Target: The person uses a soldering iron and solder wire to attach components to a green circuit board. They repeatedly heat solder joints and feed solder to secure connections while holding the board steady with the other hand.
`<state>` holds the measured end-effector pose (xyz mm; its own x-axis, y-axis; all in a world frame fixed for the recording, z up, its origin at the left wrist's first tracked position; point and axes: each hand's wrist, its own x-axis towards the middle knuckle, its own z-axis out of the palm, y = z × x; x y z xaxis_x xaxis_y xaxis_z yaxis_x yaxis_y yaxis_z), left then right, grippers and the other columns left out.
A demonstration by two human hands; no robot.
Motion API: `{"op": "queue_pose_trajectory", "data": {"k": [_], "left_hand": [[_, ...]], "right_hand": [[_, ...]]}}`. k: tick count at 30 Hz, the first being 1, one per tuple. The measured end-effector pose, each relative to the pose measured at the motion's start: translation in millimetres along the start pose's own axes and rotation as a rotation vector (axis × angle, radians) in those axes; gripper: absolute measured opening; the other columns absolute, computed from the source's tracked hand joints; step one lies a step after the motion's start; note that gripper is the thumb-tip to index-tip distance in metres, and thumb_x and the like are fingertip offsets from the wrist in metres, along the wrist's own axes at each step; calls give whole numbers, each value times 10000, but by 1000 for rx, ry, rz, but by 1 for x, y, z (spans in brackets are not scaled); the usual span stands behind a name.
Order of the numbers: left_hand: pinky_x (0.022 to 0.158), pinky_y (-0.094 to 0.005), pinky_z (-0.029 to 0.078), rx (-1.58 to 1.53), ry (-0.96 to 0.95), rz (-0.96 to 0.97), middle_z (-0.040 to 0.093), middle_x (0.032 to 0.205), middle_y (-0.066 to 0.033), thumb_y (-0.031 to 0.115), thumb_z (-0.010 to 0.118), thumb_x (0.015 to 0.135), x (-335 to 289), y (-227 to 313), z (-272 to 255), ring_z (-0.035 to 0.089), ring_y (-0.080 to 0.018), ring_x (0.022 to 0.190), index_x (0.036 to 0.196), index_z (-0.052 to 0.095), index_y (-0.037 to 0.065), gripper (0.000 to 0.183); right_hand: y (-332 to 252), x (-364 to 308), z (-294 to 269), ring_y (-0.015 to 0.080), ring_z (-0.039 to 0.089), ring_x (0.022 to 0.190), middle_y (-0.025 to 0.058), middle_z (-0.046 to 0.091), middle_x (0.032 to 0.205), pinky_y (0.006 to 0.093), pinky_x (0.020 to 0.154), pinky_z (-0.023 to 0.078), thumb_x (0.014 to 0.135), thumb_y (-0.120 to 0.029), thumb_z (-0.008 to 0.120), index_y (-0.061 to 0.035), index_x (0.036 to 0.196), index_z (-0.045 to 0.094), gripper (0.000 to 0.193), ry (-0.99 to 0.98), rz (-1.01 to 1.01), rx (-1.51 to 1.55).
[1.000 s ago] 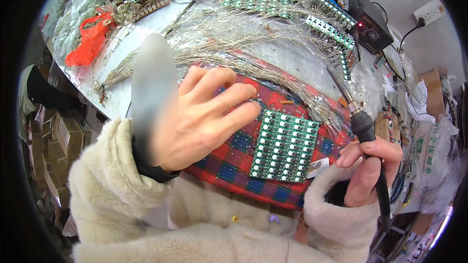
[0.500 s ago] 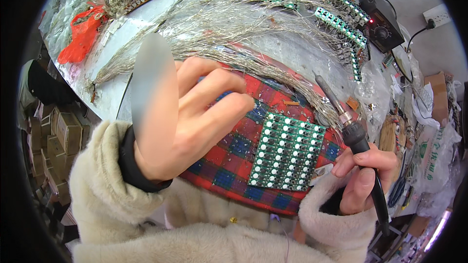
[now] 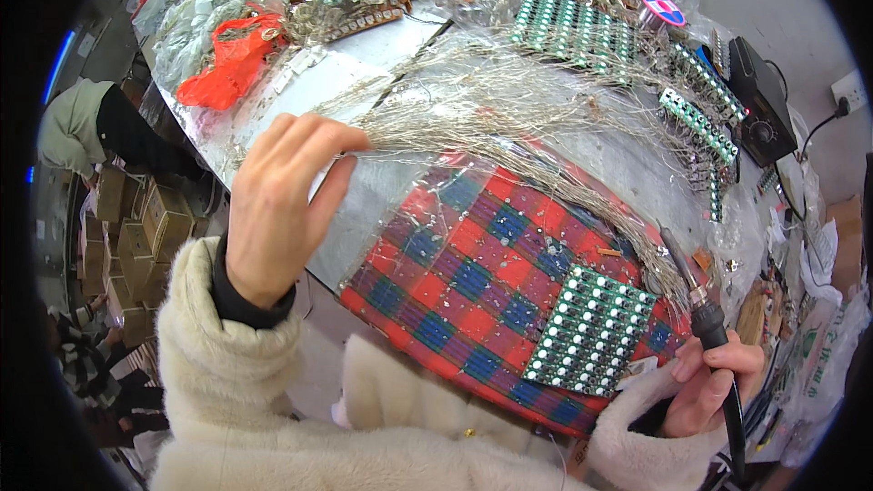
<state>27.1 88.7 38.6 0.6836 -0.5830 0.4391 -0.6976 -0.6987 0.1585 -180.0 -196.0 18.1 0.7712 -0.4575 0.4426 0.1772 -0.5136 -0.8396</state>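
My left hand (image 3: 289, 205) reaches over the left part of a long bundle of thin silvery wires (image 3: 427, 132). Its fingers curl and the thumb comes close to the index finger, closed about wires there; the exact grip is partly hidden. In my right hand (image 3: 714, 382) is a soldering iron (image 3: 707, 318), its black handle held between thumb and fingers and its tip pointing up and left. Beside it, a green circuit-board panel (image 3: 591, 332) with rows of white round parts lies on a red and blue plaid pad (image 3: 436, 282), with clear plastic over part of the pad.
A black soldering station (image 3: 762, 100) stands at the far right near strips of green boards (image 3: 696, 123). Behind the wires are a larger board panel (image 3: 573, 32) and a solder spool (image 3: 661, 7). A red plastic bag (image 3: 227, 64) lies far left. Another person (image 3: 77, 132) bends beside cartons (image 3: 145, 227).
My left hand has moved left and away from above the plaid pad to the wire bundle. The view has shifted. My right hand still holds the soldering iron beside the board panel.
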Motion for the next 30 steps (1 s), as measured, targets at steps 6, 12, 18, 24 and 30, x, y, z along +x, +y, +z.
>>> {"op": "queue_pose_trajectory", "data": {"k": [6, 12, 18, 24, 30], "left_hand": [[745, -349, 460, 70, 95, 214, 594, 919, -48, 6, 652, 764, 31, -26, 18, 571, -246, 870, 943, 625, 101, 204], [745, -307, 456, 231, 63, 515, 561, 881, -7, 61, 657, 755, 71, -36, 44, 565, -190, 875, 868, 597, 123, 142], [793, -346, 497, 109, 260, 325, 648, 942, -38, 19, 700, 756, 89, -26, 32, 604, -228, 908, 928, 647, 76, 189], [842, -381, 470, -144, 99, 553, 648, 975, -82, -59, 673, 676, 73, 35, 21, 587, -283, 978, 959, 647, 40, 301], [770, -302, 428, -125, -69, 741, 547, 856, -26, 136, 586, 764, 74, 101, 65, 543, -179, 860, 839, 572, 76, 97]], "right_hand": [[5, -1, -2, 126, 453, 561, 41, 463, 612, 270, 593, 390, 972, -450, 487, -83, 937, 452, 370, 4, -27, 14], [-1, -2, 1, 120, 450, 556, 35, 462, 603, 276, 586, 395, 972, -454, 491, -84, 960, 451, 372, -6, -11, 23], [-1, 2, 1, 128, 498, 574, 37, 524, 590, 279, 570, 432, 954, -364, 555, -52, 957, 484, 319, 48, -68, 126], [-3, 7, -1, 124, 493, 578, 63, 530, 652, 269, 568, 430, 968, -364, 528, -48, 1017, 455, 328, 99, -70, 122], [-7, 10, -7, 126, 516, 559, 68, 539, 656, 263, 556, 452, 970, -356, 545, -38, 1029, 469, 332, 169, -22, 192]]}}
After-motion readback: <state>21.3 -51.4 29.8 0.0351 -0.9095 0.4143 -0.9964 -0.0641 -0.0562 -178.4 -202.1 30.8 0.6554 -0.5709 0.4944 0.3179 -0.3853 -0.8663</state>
